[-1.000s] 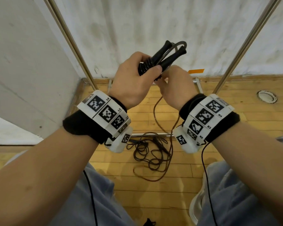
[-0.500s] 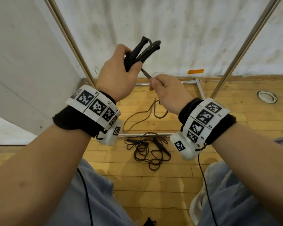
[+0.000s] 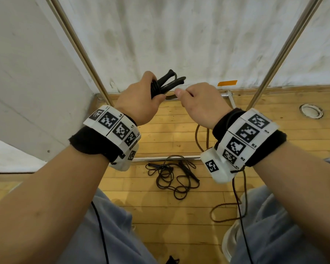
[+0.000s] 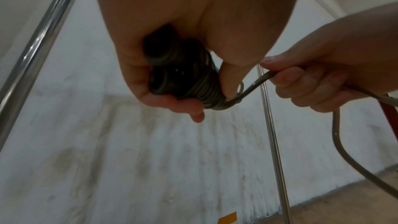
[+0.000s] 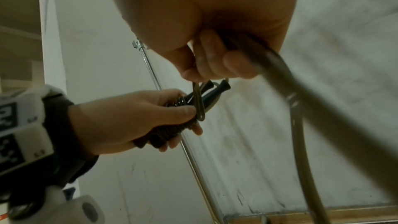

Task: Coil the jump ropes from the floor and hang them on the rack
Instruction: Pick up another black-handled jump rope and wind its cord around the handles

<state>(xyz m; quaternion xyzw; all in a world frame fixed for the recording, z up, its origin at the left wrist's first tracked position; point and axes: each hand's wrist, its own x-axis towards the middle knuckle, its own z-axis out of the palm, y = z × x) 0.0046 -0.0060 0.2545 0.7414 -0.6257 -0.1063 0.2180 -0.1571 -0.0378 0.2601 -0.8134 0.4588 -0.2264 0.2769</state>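
Observation:
My left hand grips the two black handles of a jump rope, with the cord wound in tight turns around them. My right hand pinches the free cord just right of the handles and holds it taut. The slack cord drops past my right wrist to a loop on the floor. A second black jump rope lies tangled on the wooden floor below my hands. The rack's metal uprights rise on either side.
The rack's lower crossbar lies across the floor just behind the tangled rope. A white wall stands close behind the rack, and a wall panel closes the left side. A round floor fitting sits at the right. My knees fill the bottom of the head view.
Both hands have dropped lower and drawn apart. The right hand has pulled the cord out to the right, and the slack loop now lies on the floor at the right.

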